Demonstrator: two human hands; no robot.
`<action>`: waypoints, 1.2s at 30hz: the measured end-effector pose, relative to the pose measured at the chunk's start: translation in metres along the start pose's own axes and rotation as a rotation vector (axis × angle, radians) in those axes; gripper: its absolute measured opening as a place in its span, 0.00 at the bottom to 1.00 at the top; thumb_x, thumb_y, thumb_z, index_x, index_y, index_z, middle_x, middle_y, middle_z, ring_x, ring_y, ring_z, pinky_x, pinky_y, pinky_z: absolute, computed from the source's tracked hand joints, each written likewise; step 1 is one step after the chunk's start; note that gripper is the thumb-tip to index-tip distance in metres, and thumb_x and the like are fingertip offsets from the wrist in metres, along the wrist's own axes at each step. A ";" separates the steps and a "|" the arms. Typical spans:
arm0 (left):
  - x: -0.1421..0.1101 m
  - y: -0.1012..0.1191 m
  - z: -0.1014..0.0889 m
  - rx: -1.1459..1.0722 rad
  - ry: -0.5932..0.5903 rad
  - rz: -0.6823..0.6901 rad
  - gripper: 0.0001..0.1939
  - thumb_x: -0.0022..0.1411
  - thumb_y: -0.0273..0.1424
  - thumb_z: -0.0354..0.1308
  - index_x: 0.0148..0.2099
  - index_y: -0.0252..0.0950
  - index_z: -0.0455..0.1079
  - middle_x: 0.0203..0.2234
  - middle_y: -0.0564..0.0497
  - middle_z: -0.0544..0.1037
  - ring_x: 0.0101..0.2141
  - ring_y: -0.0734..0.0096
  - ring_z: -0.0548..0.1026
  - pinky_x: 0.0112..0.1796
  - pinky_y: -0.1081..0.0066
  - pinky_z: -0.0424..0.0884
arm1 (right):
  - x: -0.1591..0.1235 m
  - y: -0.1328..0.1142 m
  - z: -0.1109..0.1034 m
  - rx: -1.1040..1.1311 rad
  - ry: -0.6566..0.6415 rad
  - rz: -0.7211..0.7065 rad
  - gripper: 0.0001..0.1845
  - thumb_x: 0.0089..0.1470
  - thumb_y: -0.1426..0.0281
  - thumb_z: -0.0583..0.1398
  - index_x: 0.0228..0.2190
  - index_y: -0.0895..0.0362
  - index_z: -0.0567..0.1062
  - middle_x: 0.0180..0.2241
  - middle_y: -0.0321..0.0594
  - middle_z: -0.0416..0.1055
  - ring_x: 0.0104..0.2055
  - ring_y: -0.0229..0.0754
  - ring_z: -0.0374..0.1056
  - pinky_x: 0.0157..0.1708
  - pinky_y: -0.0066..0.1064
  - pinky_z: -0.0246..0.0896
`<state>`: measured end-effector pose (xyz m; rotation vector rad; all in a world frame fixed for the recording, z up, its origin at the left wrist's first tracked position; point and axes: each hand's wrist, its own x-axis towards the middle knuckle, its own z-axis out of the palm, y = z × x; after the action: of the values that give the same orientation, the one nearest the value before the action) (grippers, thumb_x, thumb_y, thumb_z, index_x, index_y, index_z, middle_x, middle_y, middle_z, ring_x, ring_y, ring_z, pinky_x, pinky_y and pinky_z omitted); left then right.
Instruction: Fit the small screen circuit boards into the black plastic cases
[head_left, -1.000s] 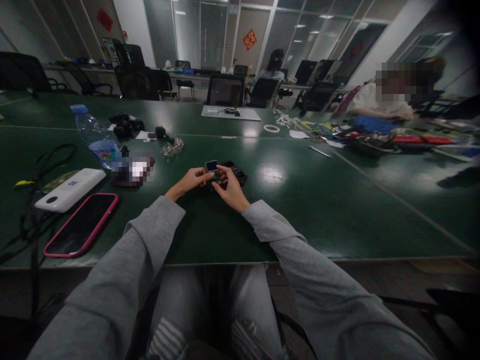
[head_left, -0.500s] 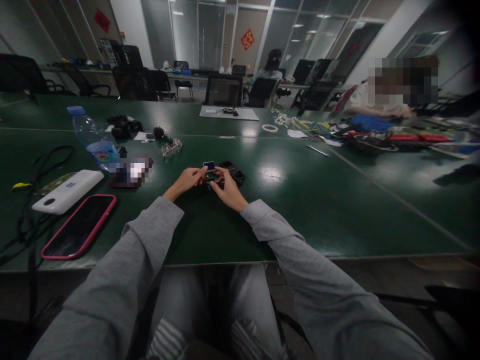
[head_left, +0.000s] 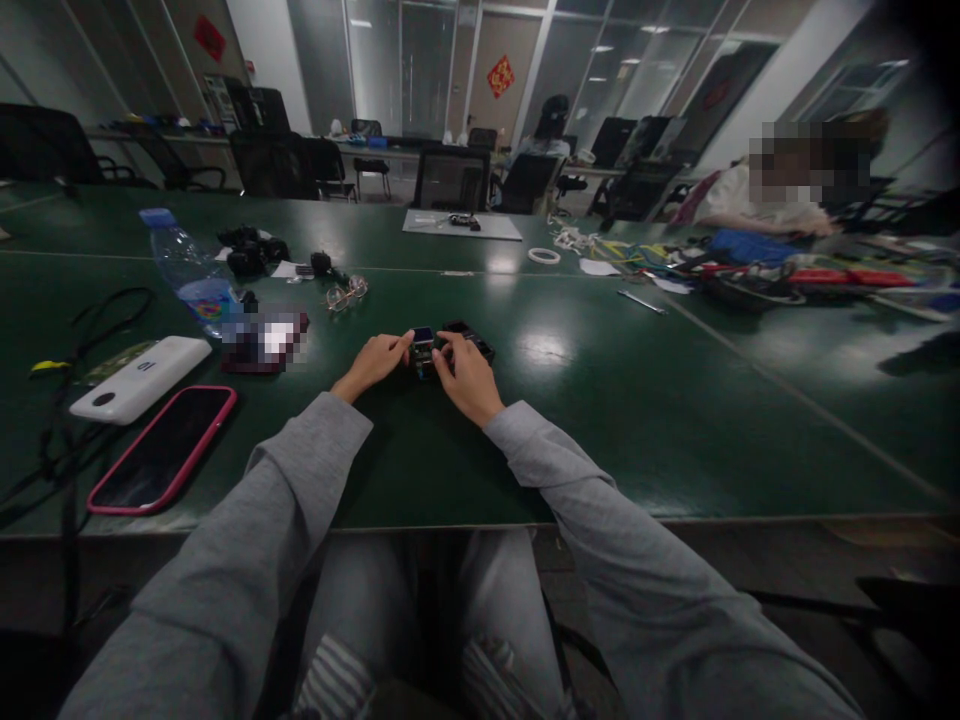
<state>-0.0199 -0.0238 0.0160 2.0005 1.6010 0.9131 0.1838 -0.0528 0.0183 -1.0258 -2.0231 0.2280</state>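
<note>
Between my hands is a small electronic circuit board (head_left: 423, 358) with a little dark display screen (head_left: 424, 335) along its far edge. My left hand (head_left: 375, 364) grips its left side, thumb and fingers closed at the edge. On the right side, my right hand (head_left: 468, 380) is closed at the board's edge with thumb and forefinger. Just behind that hand lies a black plastic case (head_left: 482, 346), partly hidden by the fingers. Fine details of the board are too small to make out.
Left on the green table (head_left: 450, 470) are a pink-edged phone (head_left: 165, 450), a white power bank (head_left: 142, 378), a water bottle (head_left: 196, 275) and glasses (head_left: 346, 292). A screwdriver-like rod (head_left: 641, 302) and tangled cables (head_left: 720, 270) lie right, near a seated person (head_left: 757, 205).
The display screen has tipped down from its raised position and sits lower against the board. My right hand has shifted slightly right, exposing more of the board. Both hands stay at its sides.
</note>
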 end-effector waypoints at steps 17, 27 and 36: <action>-0.003 -0.001 -0.003 -0.022 0.037 -0.057 0.32 0.66 0.52 0.41 0.23 0.36 0.70 0.19 0.51 0.70 0.25 0.69 0.68 0.32 0.69 0.58 | 0.010 0.049 -0.004 -0.113 0.078 0.272 0.21 0.53 0.68 0.61 0.49 0.59 0.68 0.45 0.51 0.67 0.50 0.52 0.64 0.51 0.49 0.63; -0.003 0.000 -0.003 0.017 0.018 -0.073 0.32 0.67 0.51 0.40 0.24 0.35 0.70 0.19 0.51 0.70 0.25 0.69 0.68 0.32 0.70 0.58 | 0.008 0.046 -0.005 -0.295 0.009 0.223 0.23 0.54 0.69 0.60 0.51 0.60 0.66 0.47 0.53 0.64 0.52 0.54 0.61 0.52 0.48 0.63; -0.004 0.000 -0.002 0.038 -0.005 -0.064 0.32 0.67 0.51 0.40 0.25 0.35 0.72 0.20 0.51 0.71 0.25 0.69 0.69 0.33 0.70 0.59 | 0.006 0.043 -0.001 -0.329 -0.020 0.169 0.26 0.55 0.68 0.58 0.54 0.64 0.64 0.48 0.55 0.62 0.52 0.55 0.59 0.54 0.49 0.61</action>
<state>-0.0220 -0.0275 0.0170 1.9630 1.6819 0.8596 0.2075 -0.0209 0.0017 -1.4062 -2.0350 -0.0091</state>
